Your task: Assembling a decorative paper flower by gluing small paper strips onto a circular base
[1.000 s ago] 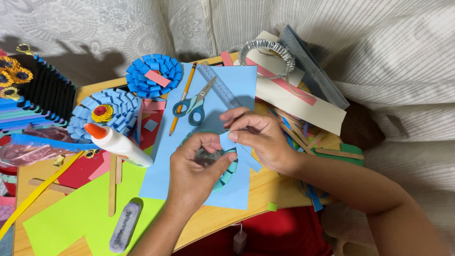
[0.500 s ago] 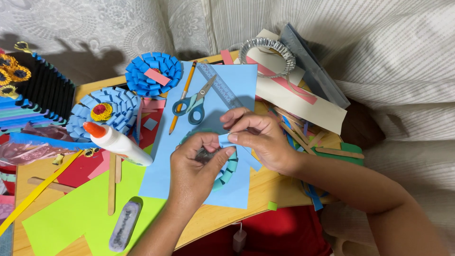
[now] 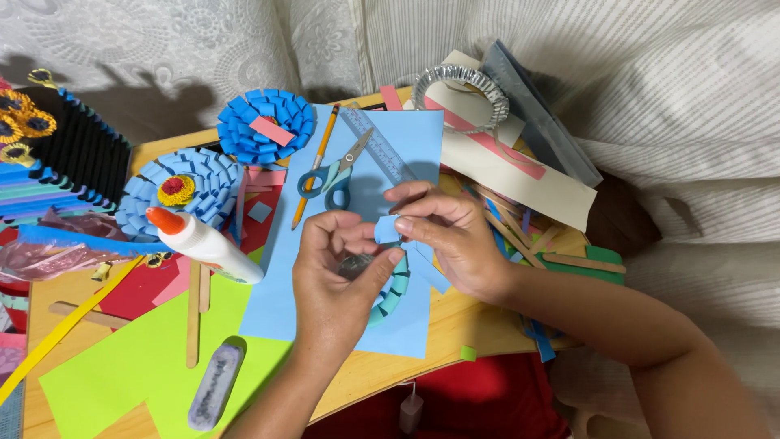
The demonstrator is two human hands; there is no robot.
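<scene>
My left hand rests on a half-made paper flower with teal and blue looped petals, pressing it down onto a light blue paper sheet. My right hand pinches a small folded blue paper strip between thumb and fingers, just above the flower. Both hands meet over the sheet, fingertips nearly touching.
Scissors, a pencil and a ruler lie on the sheet's far end. A glue bottle lies to the left. Two finished blue paper flowers, a foil dish, wooden sticks, green paper.
My right hand has lifted the blue strip slightly and brought it closer to the left thumb. The left fingers have shifted a little on the flower.
</scene>
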